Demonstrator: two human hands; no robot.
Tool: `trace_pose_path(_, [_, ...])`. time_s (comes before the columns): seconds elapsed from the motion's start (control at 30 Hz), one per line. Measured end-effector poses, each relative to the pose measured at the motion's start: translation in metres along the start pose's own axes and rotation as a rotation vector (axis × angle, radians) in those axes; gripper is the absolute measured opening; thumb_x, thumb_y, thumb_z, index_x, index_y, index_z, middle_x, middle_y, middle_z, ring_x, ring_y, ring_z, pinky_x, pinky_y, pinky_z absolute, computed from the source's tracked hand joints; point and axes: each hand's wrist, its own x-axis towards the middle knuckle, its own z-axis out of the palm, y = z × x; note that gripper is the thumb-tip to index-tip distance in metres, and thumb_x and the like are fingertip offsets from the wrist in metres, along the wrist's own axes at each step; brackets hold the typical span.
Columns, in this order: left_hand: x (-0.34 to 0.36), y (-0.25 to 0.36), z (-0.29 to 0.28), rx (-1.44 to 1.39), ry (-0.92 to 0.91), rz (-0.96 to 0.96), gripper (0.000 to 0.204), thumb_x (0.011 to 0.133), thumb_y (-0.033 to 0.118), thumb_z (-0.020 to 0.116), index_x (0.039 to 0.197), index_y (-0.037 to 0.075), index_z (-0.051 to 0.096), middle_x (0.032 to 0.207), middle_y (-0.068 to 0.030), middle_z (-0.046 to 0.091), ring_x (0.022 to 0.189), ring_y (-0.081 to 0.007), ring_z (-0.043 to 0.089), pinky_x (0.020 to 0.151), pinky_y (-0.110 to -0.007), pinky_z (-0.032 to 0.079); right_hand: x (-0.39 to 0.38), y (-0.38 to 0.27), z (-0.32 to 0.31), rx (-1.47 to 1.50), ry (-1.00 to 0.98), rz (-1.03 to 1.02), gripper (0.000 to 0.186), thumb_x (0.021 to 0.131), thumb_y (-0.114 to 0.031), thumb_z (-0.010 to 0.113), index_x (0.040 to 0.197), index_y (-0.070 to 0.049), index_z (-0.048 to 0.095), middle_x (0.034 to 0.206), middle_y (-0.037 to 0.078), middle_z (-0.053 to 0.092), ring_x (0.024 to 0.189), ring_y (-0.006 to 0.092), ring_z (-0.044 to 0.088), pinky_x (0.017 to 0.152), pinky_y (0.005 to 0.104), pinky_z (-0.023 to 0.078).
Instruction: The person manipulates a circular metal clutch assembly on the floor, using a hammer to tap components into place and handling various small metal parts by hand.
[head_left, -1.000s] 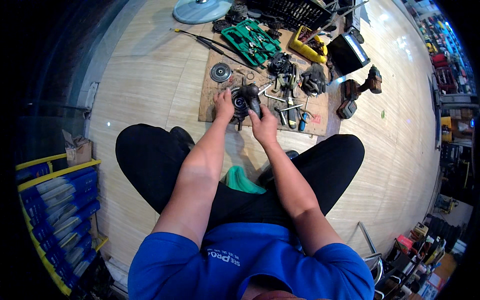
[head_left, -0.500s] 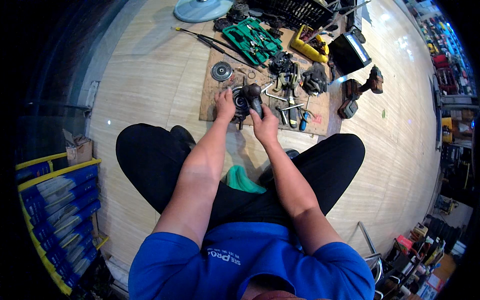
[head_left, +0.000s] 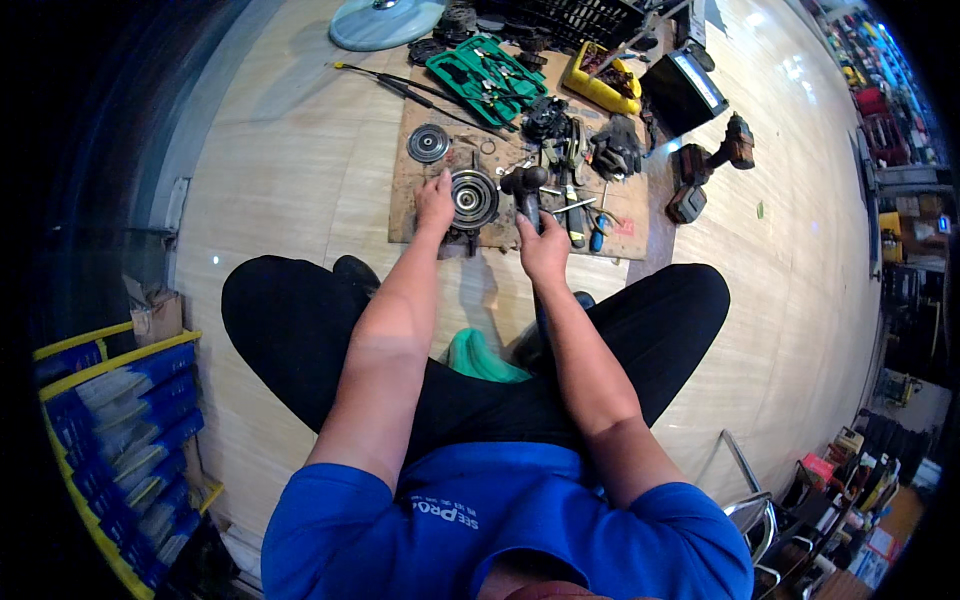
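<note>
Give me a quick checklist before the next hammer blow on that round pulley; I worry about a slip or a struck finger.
1. Left hand steadies the round pulley: ok, it rests at the pulley's left edge.
2. Left fingers out of the strike path: cannot tell, they lie close beside the pulley.
3. Right hand grips the hammer handle: ok.
4. Pulley sits on the cardboard mat: ok.
5. Loose hand tools clear of the swing: not ok, they lie right beside the hammer.

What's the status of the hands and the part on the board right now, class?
Left hand flat beside round pulley part on cardboard mat. Right hand gripping hammer, head up by the part. Loose tools crowd the right side.
</note>
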Motion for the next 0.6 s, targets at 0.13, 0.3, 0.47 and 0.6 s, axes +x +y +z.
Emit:
trace_pose_path(0.13, [0.024,-0.009,-0.012,0.148,-0.005,0.122,0.059,0.096,0.052,0.039,0.101,0.002,0.071,0.108,-0.0242,0.065,0.113,-0.0429,0.052,0.101,-0.049,0.037,0.001,0.005,-0.002,-0.009,0.041,-0.044,0.031,0.085,-0.027,0.069,0.093,0.003,0.066,0.074,0.024,0.065,0.071,0.0412,0.064,0.066,0.0449,0.049])
trace_pose_path(0.3, [0.027,0.029,-0.012,0.036,-0.222,-0.003,0.058,0.095,0.053,0.044,0.105,0.002,0.070,0.106,-0.0238,0.067,0.106,-0.0383,0.061,0.092,-0.043,0.045,0.006,0.026,0.000,0.029,0.075,0.002,0.036,0.083,-0.028,0.070,0.098,0.004,0.068,0.081,0.027,0.066,0.077,0.0415,0.065,0.069,0.0445,0.050])
trace_pose_path(0.47, [0.016,0.004,-0.006,-0.213,0.136,-0.101,0.049,0.094,0.044,0.052,0.106,0.000,0.067,0.104,-0.0225,0.066,0.099,-0.0373,0.061,0.090,-0.044,0.045,0.006,0.018,0.001,0.017,0.078,-0.052,0.037,0.083,-0.029,0.070,0.096,0.005,0.068,0.081,0.028,0.065,0.078,0.0423,0.065,0.070,0.0456,0.050])
trace_pose_path(0.6, [-0.033,-0.003,0.020,-0.118,0.353,0.000,0.044,0.093,0.040,0.054,0.111,-0.001,0.062,0.118,-0.0245,0.056,0.115,-0.0380,0.048,0.101,-0.045,0.037,0.006,0.008,-0.004,0.009,0.045,-0.003,0.036,0.083,-0.031,0.071,0.093,0.004,0.068,0.080,0.028,0.065,0.078,0.0438,0.064,0.071,0.0459,0.050])
